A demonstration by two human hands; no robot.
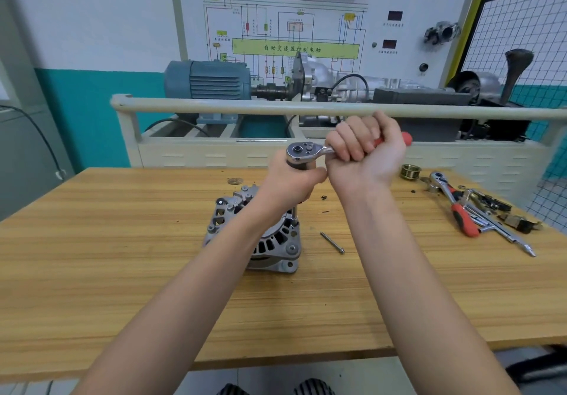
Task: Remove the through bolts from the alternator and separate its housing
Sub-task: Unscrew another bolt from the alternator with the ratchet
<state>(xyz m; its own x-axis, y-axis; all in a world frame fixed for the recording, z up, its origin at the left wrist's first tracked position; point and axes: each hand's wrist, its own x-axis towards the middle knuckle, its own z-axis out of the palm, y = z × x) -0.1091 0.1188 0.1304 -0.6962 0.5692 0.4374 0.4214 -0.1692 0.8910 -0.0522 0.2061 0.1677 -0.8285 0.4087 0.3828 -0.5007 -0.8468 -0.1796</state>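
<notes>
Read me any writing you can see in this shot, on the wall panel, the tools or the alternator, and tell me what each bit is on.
"自动变速器控制电脑": on the green bar of the circuit diagram on the white wall panel.
Small labels in the diagram and under the two red displays: too small and blurred to read.
Ratchet, alternator, tools on the table: no readable text.

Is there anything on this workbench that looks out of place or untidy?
Mostly minor things: one loose bolt lies alone beside the alternator, dark crumbs dot the wooden table, and spare tools sit in a crossed heap at the right.
</notes>
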